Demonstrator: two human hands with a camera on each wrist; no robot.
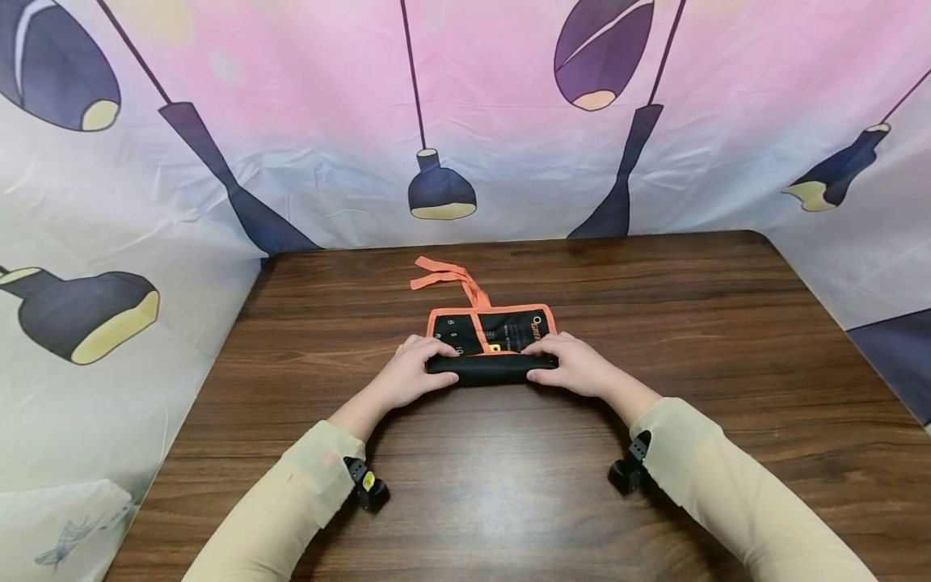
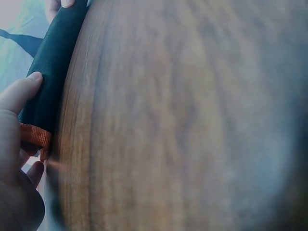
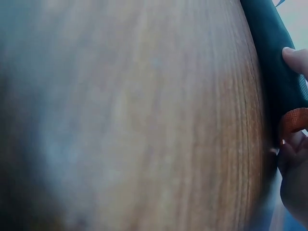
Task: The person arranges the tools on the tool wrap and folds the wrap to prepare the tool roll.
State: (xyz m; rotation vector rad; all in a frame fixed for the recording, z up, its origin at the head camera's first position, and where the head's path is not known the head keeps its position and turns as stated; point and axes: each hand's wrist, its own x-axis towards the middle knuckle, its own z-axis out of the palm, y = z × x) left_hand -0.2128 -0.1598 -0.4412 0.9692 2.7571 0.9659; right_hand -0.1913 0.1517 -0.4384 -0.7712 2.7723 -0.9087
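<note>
A black tool roll with orange edging lies on the table, its near part rolled into a thick black tube. Its far part is flat and shows white numbers and lettering. My left hand grips the left end of the tube, thumb on the near side and fingers over the top. At the right end, my right hand holds it the same way. Both wrist views show a thumb pressed on the black fabric, beside the orange edging. What lies inside the roll is hidden, apart from a small yellow patch.
Orange tie straps stretch from the roll's far edge toward the back of the table. The brown wooden table meets a printed cloth backdrop at the back and sides. Small black cameras sit on both wrists.
</note>
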